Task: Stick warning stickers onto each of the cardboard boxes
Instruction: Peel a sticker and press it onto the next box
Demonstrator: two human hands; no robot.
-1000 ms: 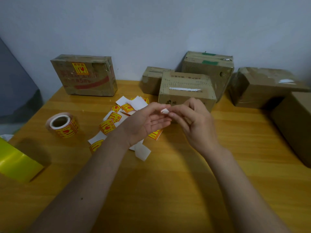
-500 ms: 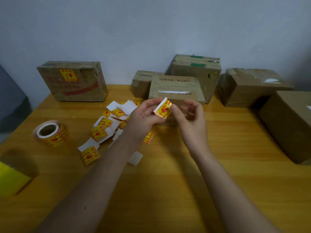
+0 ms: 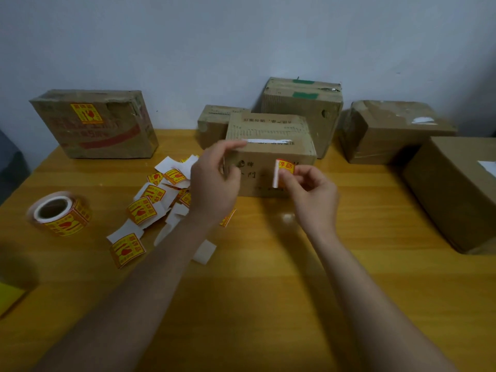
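Right hand (image 3: 312,196) pinches a yellow sticker (image 3: 285,171) between thumb and fingertips, its white backing edge showing, held in front of the near box (image 3: 271,154). Left hand (image 3: 214,181) grips that box's left top corner, fingers curled over the edge. The box stands on the table (image 3: 268,277). Loose stickers (image 3: 150,208) lie left of it; a sticker roll (image 3: 60,213) lies further left. The far-left box (image 3: 94,124) bears a sticker.
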